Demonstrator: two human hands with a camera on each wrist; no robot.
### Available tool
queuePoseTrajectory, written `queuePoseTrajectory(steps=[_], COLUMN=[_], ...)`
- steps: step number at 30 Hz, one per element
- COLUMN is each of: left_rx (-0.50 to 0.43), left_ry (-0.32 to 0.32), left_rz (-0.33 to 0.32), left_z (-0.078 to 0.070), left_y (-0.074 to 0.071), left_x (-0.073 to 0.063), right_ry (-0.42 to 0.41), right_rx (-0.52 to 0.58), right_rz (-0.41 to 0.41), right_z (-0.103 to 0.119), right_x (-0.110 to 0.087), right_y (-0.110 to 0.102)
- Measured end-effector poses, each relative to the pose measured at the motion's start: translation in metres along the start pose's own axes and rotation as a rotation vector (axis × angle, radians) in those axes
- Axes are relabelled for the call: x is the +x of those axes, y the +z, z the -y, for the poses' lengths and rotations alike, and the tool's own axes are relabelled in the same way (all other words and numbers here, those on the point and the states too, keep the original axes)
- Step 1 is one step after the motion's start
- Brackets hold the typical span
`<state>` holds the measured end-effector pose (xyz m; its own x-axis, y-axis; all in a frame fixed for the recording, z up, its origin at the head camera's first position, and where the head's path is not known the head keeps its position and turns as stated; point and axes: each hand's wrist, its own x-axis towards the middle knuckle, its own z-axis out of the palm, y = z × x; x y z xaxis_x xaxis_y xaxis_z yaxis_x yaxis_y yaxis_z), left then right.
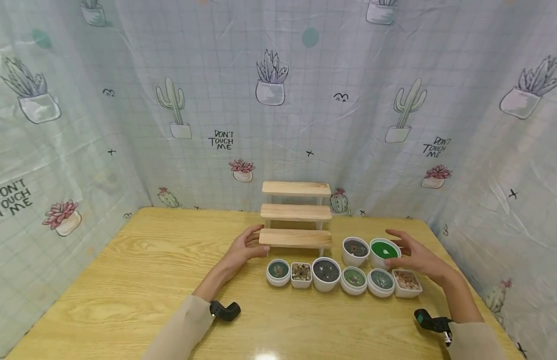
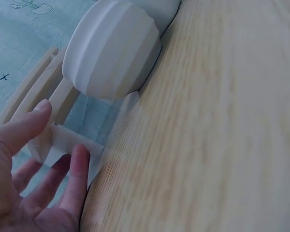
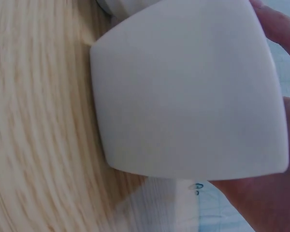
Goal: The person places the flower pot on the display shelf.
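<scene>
My left hand [image 1: 243,250] is at the left end of a three-step wooden stand [image 1: 296,238]. In the left wrist view its thumb lies by the plank end, and the fingers [image 2: 79,166] extend loosely beside the pale side panel [image 2: 67,142]. My right hand [image 1: 415,256] spans a round white pot with a bright green top [image 1: 384,249], thumb at the front and fingers at the back. A square white pot [image 3: 188,96] with reddish pebbles fills the right wrist view, partly hiding that hand.
A front row of small white pots includes a dark-filled one [image 1: 326,271], a square pebble-filled one [image 1: 301,272] and a small green one [image 1: 278,270]. Behind them stands a grey-filled pot [image 1: 355,250]. A patterned curtain [image 1: 305,115] hangs at the back of the wooden table [image 1: 139,280].
</scene>
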<state>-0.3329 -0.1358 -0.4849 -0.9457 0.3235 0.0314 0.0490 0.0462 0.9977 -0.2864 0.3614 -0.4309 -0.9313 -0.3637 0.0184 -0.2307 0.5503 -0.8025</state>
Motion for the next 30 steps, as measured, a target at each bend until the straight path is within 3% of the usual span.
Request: queuePoseTrajectory(steps=[16, 30], left_rx=[0.049, 0.027], left_ry=[0.015, 0.024], left_rz=[-0.037, -0.024], left_z=[0.0039, 0.0036], left_y=[-0.0010, -0.0011], left_x=[-0.0015, -0.0016], right_ry=[0.029, 0.041], right_rx=[0.048, -0.038], right_rz=[0.021, 0.003], right_z=[-0.0017, -0.0025], right_x=[0.0055, 0.0074], right_y=[0.0105, 0.0090])
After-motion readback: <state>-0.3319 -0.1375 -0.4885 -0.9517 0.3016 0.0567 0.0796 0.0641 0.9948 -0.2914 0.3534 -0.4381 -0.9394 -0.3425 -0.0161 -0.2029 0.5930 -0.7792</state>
